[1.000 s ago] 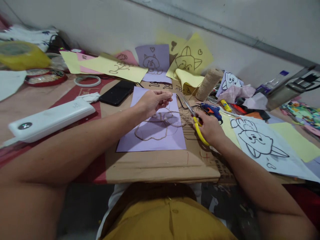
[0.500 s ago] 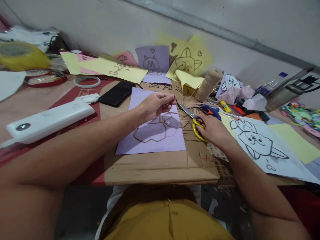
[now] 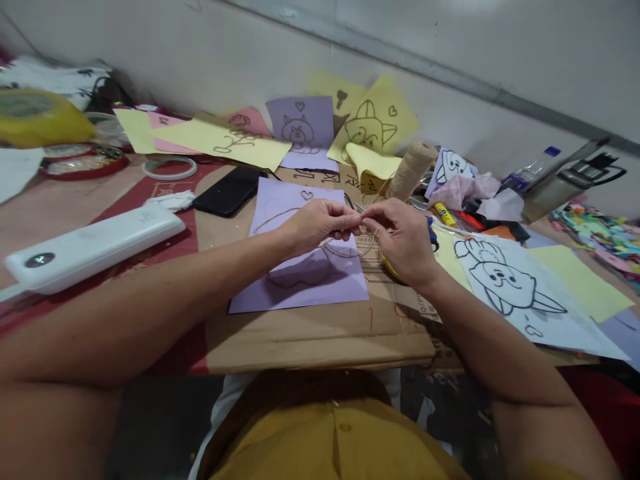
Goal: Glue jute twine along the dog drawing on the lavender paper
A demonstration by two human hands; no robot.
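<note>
Over the purple sheet [image 3: 300,297], my left hand [image 3: 325,220] pinches with thumb and fingertips at a thin brown twine [image 3: 347,255], which hangs in a loop below. My right hand [image 3: 403,237] meets it fingertip to fingertip, also pinching; the twine between the fingers is mostly hidden. Beneath my right hand lie scissors, only a bit of their yellow handle [image 3: 389,268] showing. On the purple sheet are a small heart [image 3: 307,195] and curved outlines in twine, partly covered by my left hand. A twine spool [image 3: 413,170] stands behind my right hand.
A black phone [image 3: 227,191] and a white power bank [image 3: 95,250] lie at left, near tape rolls [image 3: 170,168]. At right are a fox drawing [image 3: 505,287], a glue stick [image 3: 444,213] and a metal bottle [image 3: 550,193]. Finished-looking pictures [image 3: 303,130] lean on the wall.
My right hand has put the scissors down on the cardboard and moved left and up to meet my left hand's fingertips. My left hand has lowered slightly.
</note>
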